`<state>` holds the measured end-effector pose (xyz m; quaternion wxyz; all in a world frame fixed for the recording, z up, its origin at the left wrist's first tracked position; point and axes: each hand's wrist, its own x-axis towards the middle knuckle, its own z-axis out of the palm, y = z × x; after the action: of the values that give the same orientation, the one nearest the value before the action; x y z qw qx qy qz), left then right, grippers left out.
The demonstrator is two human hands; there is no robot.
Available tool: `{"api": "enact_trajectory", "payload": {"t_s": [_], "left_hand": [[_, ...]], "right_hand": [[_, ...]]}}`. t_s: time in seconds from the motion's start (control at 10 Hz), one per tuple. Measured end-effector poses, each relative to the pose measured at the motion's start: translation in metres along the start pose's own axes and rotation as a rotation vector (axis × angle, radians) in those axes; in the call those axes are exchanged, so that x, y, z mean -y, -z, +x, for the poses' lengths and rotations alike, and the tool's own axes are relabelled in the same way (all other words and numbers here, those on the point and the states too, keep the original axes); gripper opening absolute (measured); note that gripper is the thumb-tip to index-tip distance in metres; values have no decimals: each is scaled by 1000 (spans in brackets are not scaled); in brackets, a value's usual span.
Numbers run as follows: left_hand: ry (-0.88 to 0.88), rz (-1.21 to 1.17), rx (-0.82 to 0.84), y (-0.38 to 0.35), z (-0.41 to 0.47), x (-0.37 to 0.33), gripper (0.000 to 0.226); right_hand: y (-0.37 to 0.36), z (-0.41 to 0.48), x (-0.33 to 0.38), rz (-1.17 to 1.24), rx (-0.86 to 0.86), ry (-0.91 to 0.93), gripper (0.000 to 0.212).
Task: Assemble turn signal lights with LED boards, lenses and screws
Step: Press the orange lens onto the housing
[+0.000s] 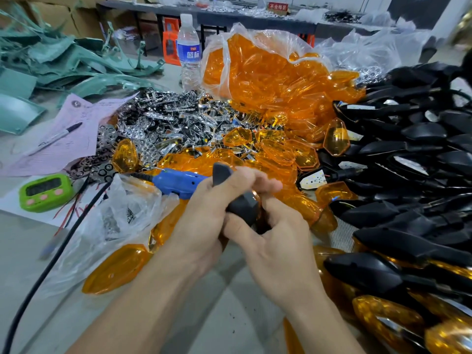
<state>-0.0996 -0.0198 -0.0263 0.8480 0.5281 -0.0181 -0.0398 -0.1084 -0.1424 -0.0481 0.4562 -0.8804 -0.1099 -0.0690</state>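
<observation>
A black turn signal housing [241, 204] sits between both hands at the centre, its stalk end poking up past my fingers. My left hand [204, 215] grips it from the left and above. My right hand [270, 241] grips it from below and the right, fingers curled round it; an orange rim shows at its edge. A blue electric screwdriver [178, 183] lies just behind my left hand, its black cable trailing to the lower left. Loose orange lenses [278, 154] cover the table behind. Chrome reflectors [176, 126] are heaped further back.
Black housings [413, 175], some with LED boards, are piled at the right. A bag of orange lenses [268, 72] and a water bottle [188, 52] stand behind. A green timer [46, 191], pink paper with a marker [55, 139] and a clear plastic bag [122, 213] lie left.
</observation>
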Motion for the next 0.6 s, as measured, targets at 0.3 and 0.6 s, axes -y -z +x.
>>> {"api": "enact_trajectory", "payload": {"t_s": [0.3,0.6], "left_hand": [[-63,64,-152,-1,2,-5,19],[-77,-235,-27,9,-10,-32,37]], "right_hand": [[-1,6,8,42,62,-14,59],[-1,27,51,49,85,10,68]]}}
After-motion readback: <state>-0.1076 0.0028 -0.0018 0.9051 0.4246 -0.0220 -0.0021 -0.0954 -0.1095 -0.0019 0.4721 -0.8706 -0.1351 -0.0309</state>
